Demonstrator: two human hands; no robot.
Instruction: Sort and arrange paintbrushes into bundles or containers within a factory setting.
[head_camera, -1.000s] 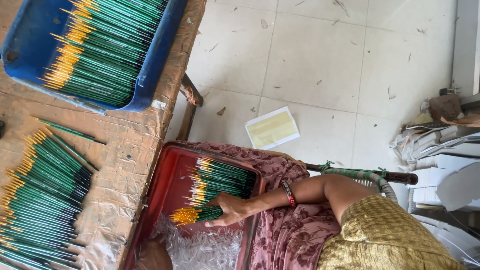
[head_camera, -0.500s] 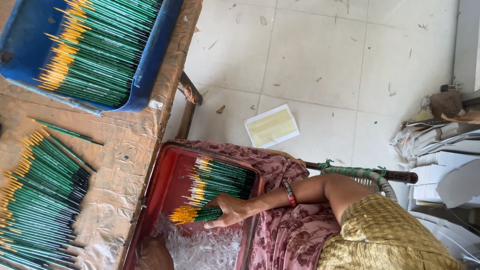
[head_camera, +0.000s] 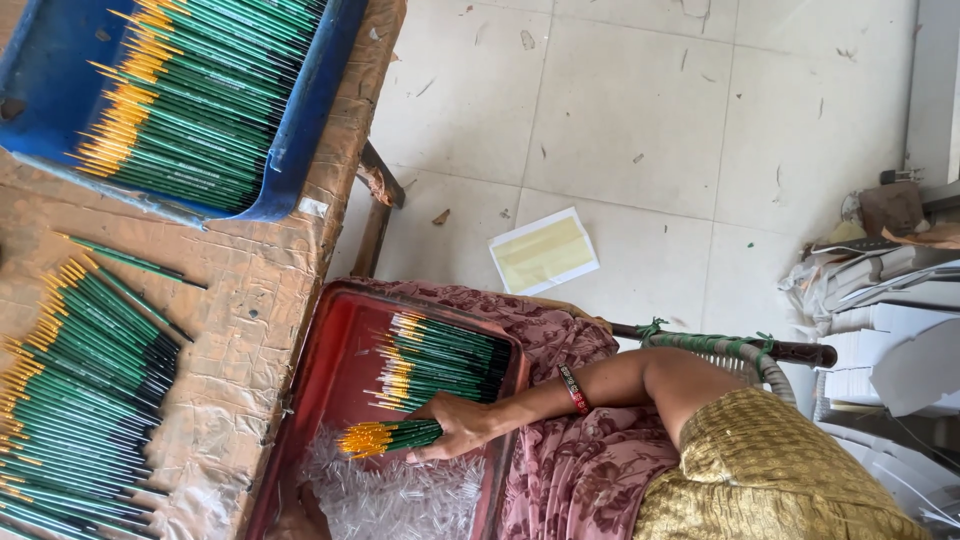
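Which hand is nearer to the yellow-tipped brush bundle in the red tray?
Left. The left hand grips the bundle by its green handles; the right hand is not in view.

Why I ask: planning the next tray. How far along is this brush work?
Seemingly done: green brushes in rows on the table, and a stack in the red tray. In hand: the left hand grips a bundle above clear plastic pieces. Probably left: the blue tray is full of brushes.
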